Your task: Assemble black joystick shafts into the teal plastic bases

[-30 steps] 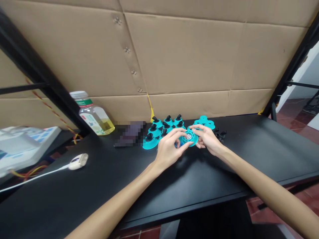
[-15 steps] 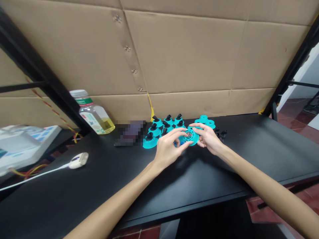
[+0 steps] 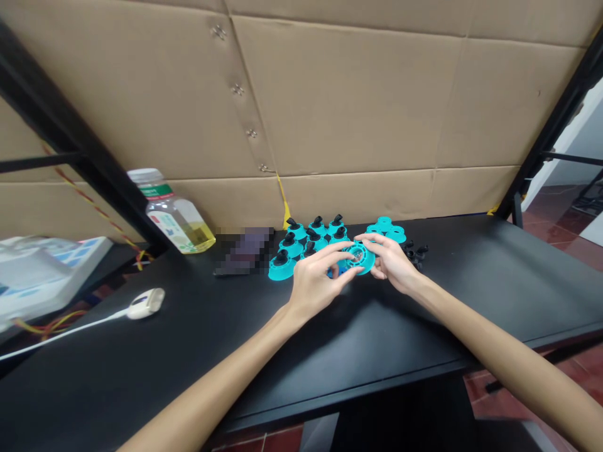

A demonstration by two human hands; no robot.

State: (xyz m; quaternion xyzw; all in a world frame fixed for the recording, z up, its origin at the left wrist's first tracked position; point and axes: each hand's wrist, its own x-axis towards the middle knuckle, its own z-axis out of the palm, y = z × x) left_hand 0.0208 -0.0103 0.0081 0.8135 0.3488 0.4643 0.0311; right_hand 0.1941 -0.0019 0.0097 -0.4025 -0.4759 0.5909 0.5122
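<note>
Between my two hands is a turquoise round plastic piece (image 3: 368,264), held a little above the black table with its ribbed, hollow side facing me. My left hand (image 3: 320,270) grips its left rim with thumb and fingers. On the opposite rim, the fingers of my right hand (image 3: 391,260) are closed as well. Just behind and to the left stand several turquoise bases with black knobs (image 3: 281,267). Several turquoise rings without knobs (image 3: 394,234) lie beyond my right hand, and loose black knobs (image 3: 417,254) are beside it.
A bottle of yellow liquid (image 3: 181,223) leans at the back left, near a blurred dark phone-like object (image 3: 247,251). A white plug on a cable (image 3: 146,304) lies at left. A cardboard wall (image 3: 353,107) rises behind the table (image 3: 377,351).
The turquoise piece stays in both hands, with hardly any shift of the fingers. The whole view has moved very slightly.
</note>
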